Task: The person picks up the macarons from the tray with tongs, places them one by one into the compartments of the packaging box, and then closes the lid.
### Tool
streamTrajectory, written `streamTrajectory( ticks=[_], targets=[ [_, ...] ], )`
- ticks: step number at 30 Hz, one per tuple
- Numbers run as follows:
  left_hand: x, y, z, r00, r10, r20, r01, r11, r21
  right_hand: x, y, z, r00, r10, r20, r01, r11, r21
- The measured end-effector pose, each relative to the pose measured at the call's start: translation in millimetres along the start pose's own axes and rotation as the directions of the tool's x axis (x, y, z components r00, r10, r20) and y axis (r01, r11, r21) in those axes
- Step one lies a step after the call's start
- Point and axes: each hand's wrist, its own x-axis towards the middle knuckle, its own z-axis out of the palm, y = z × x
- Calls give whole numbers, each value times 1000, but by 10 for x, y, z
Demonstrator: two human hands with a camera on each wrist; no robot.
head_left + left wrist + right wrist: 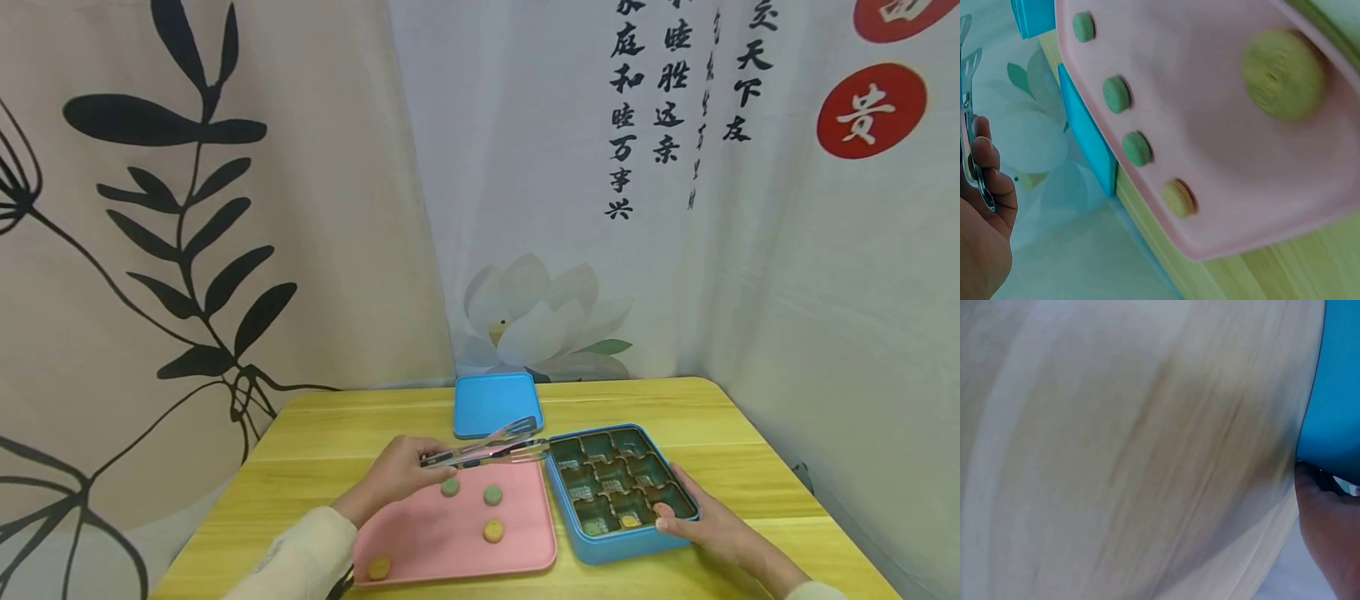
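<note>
A person's left hand [405, 475] grips metal tongs [468, 455] near their closed end, fingers and thumb wrapped round the handle; held this way, the slotted tips reach out to the box's left rim, parted, with no macaron showing between them. The right hand [712, 517] grips the near right corner of the blue box [626, 546], thumb over the rim and fingers along the outer side, probably to steady it.

The box stands at the right of the wooden table [255, 500]; its brown insert [612, 475] has nine compartments, and the near row holds, left to right, a green, a yellow and a pink macaron [663, 510]. Just left of it lies a pink tray [435, 546], near enough, it seems, for a short reach between the two; the left wrist view shows three green macarons [1117, 94] and two yellow macarons [1179, 199] spaced apart on it. A blue lid [495, 404] lies flat behind the tray, apparently set aside to leave the box uncovered.
</note>
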Motion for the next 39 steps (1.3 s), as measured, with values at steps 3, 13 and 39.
streamTrajectory(
  ticks=[3, 13, 39],
  targets=[
    [-73, -71, -52, 1000, -4, -15, 4, 1000, -2, -3, 4, 7, 1000, -1, 0, 1, 1000, 6],
    [-328, -319, -206, 1000, -30, 1, 30, 1000, -5, -2, 14, 1, 1000, 3, -5, -3, 1000, -21],
    [-871, -666, -41, 995, -76, 71, 81, 994, -77, -13, -9, 9, 1000, 2, -1, -2, 1000, 14]
  ],
)
